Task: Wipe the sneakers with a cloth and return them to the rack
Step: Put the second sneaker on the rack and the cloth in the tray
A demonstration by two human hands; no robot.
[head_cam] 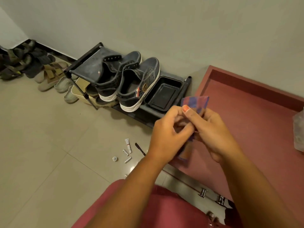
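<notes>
both hands (pixel 189 129) pinch the cloth (pixel 195 102) in their fingers (pixel 186 109) — sneakers (pixel 131 79) on rack (pixel 88 66) beside an empty black tray (pixel 164 94).

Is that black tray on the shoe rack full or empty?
Empty: the black tray beside the sneakers shows only its bare bottom.

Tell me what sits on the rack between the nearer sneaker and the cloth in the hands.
In the head view, a black tray sits on the rack between the nearer sneaker and the cloth.

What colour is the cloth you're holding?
The cloth is blue and red checked, seen in the head view.
</notes>
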